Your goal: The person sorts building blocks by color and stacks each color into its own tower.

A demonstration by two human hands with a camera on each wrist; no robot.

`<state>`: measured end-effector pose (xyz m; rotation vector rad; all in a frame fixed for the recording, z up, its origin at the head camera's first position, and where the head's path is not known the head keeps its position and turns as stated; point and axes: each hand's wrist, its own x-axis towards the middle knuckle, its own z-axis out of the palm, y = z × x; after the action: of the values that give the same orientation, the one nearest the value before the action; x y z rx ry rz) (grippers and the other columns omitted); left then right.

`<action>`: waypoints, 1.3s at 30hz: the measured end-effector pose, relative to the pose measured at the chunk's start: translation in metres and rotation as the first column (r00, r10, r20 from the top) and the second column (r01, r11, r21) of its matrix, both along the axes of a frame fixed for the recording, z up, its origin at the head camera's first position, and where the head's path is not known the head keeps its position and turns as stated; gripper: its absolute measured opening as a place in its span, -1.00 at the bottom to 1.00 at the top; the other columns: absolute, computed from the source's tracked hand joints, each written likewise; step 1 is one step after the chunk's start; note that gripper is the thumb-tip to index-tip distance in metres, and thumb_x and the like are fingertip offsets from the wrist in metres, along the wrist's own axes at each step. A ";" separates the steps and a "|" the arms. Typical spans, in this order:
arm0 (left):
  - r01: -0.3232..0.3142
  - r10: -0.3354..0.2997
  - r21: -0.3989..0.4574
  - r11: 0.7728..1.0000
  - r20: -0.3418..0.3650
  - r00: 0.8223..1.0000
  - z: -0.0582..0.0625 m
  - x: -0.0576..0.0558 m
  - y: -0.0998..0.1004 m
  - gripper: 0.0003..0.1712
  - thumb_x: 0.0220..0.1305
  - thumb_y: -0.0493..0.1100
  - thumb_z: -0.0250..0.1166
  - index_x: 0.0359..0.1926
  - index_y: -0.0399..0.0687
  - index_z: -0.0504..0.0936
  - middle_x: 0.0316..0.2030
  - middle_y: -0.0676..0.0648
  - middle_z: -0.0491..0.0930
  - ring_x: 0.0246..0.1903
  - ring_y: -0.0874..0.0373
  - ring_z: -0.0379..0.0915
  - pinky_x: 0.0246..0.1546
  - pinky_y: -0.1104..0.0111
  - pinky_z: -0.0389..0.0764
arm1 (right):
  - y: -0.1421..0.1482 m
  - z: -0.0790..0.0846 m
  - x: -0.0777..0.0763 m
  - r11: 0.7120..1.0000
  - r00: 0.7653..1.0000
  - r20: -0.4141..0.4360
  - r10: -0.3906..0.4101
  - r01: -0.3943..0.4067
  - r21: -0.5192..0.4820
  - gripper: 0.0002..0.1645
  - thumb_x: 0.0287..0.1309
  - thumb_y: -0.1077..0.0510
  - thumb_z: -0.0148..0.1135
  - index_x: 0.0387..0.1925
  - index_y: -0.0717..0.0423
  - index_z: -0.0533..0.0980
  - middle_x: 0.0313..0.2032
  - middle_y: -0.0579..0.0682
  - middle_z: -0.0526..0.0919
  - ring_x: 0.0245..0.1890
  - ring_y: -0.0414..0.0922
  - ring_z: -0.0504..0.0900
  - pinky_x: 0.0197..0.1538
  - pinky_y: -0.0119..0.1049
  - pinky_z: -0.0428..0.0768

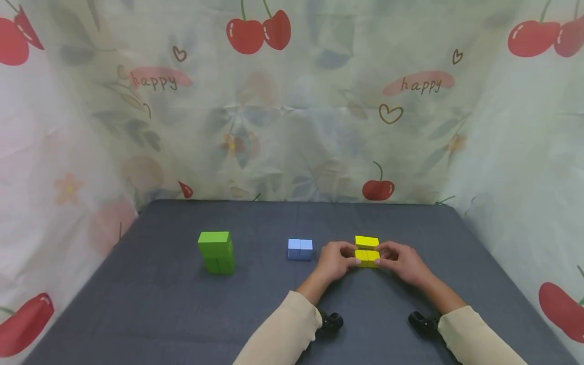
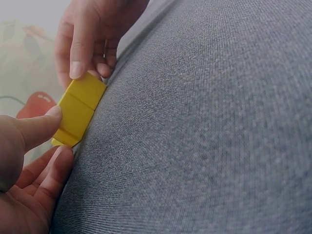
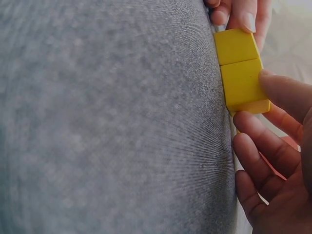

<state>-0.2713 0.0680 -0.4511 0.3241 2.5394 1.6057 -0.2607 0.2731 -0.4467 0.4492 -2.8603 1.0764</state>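
Note:
Two small yellow blocks [image 1: 367,259] lie side by side on the dark cloth, right of centre in the head view. Just behind them is a longer yellow block [image 1: 367,242]. My left hand [image 1: 335,260] pinches the left end of the front pair with thumb and fingers. At the opposite end, my right hand [image 1: 405,261] pinches the right block [image 3: 241,83]. In the left wrist view the left thumb lies against the face of the left block [image 2: 75,113]. Fingertips behind the blocks are partly hidden.
Two light blue blocks [image 1: 299,249] stand side by side left of my left hand. Further left is a stack of green blocks [image 1: 216,252]. A patterned curtain [image 1: 283,126] rises behind and beside the table [image 1: 159,314].

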 end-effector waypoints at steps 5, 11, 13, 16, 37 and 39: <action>-0.006 0.006 0.006 1.000 0.010 1.000 0.000 0.000 0.000 -0.67 -0.12 -0.17 0.37 -0.21 0.04 0.60 -0.39 0.09 0.55 -0.59 0.28 0.42 -0.57 0.47 0.46 | 0.000 0.000 0.000 1.000 1.000 0.001 0.007 -0.007 -0.006 -0.61 -0.08 -0.07 0.24 -0.20 0.01 0.48 -0.47 -0.13 0.55 -0.47 -0.17 0.47 -0.38 -0.26 0.43; -0.010 0.010 0.006 1.000 0.008 1.000 0.000 0.000 0.000 -0.68 -0.12 -0.16 0.37 -0.22 0.05 0.61 -0.39 0.09 0.55 -0.59 0.28 0.41 -0.56 0.47 0.45 | 0.001 0.000 0.000 1.000 1.000 0.005 0.008 -0.008 -0.003 -0.59 -0.09 -0.08 0.24 -0.19 0.02 0.47 -0.46 -0.12 0.54 -0.46 -0.17 0.47 -0.37 -0.26 0.43; -0.008 0.008 0.004 1.000 0.006 1.000 0.000 0.000 0.000 -0.67 -0.12 -0.16 0.37 -0.22 0.05 0.61 -0.39 0.09 0.55 -0.58 0.29 0.41 -0.56 0.47 0.45 | 0.001 -0.001 0.000 1.000 1.000 0.006 0.005 -0.005 -0.007 -0.56 -0.09 -0.09 0.24 -0.17 0.02 0.47 -0.45 -0.11 0.54 -0.45 -0.17 0.47 -0.37 -0.26 0.43; -0.006 0.006 0.003 1.000 0.009 1.000 0.001 0.000 0.000 -0.67 -0.12 -0.15 0.37 -0.21 0.05 0.61 -0.39 0.09 0.55 -0.57 0.29 0.41 -0.56 0.47 0.45 | 0.002 -0.001 -0.001 1.000 1.000 0.005 -0.011 0.012 -0.016 -0.50 -0.10 -0.13 0.23 -0.13 0.05 0.45 -0.42 -0.09 0.54 -0.44 -0.16 0.47 -0.37 -0.26 0.43; -0.021 0.021 -0.005 1.000 0.017 1.000 0.000 0.000 0.001 -0.65 -0.13 -0.14 0.37 -0.20 0.03 0.60 -0.38 0.08 0.54 -0.56 0.30 0.40 -0.56 0.47 0.45 | 0.007 -0.003 -0.025 0.984 0.984 0.010 -0.179 0.179 0.007 -0.54 0.01 0.01 0.18 -0.05 0.12 0.42 -0.29 0.05 0.53 -0.33 -0.06 0.47 -0.33 -0.21 0.45; -0.021 0.021 -0.004 1.000 0.016 1.000 0.000 0.000 0.001 -0.65 -0.13 -0.14 0.37 -0.20 0.03 0.60 -0.39 0.09 0.54 -0.56 0.30 0.40 -0.56 0.47 0.45 | 0.007 -0.003 -0.027 0.987 0.987 0.026 -0.161 0.160 0.031 -0.52 -0.01 0.01 0.20 -0.04 0.12 0.42 -0.30 0.04 0.53 -0.34 -0.06 0.48 -0.33 -0.20 0.46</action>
<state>-0.2712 0.0688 -0.4511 0.2842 2.5421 1.6038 -0.2882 0.2800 -0.4493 0.2017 -2.8803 1.0232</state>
